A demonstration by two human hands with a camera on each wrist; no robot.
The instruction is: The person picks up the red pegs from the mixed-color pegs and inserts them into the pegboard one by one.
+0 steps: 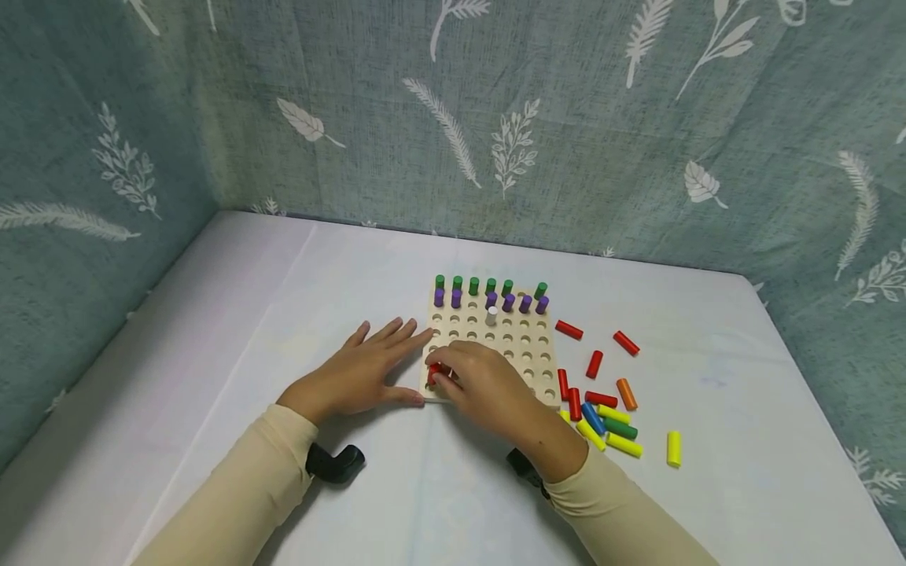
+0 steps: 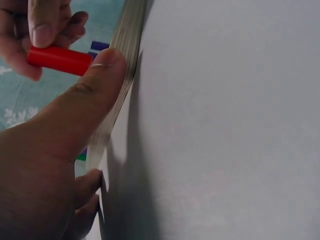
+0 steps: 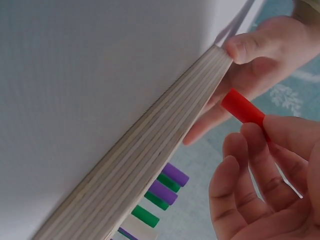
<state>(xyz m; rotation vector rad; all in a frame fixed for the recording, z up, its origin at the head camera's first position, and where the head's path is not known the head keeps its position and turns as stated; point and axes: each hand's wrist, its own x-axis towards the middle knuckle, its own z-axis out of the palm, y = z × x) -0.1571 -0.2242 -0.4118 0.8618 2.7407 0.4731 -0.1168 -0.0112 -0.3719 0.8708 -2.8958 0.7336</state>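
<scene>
A wooden pegboard (image 1: 516,347) lies on the white-covered table. At its near-left corner my right hand (image 1: 488,385) pinches a red peg (image 3: 242,106) between thumb and fingertips, the peg standing upright close over the board. Spread along the board's left side is my left hand (image 1: 361,376), its thumb against the corner edge and its fingers straight. Green pegs (image 1: 473,286) line the far row, with purple pegs (image 1: 439,298) in the row before it; each row has a gap. One white peg (image 1: 491,316) stands nearer, around the middle. The right hand hides several of the front holes.
To the right of the board lie loose pegs: several red pegs (image 1: 569,329), an orange peg (image 1: 626,394), a blue peg (image 1: 593,419), a green peg (image 1: 620,428) and several yellow pegs (image 1: 674,449). A patterned green curtain (image 1: 382,157) hangs behind the table.
</scene>
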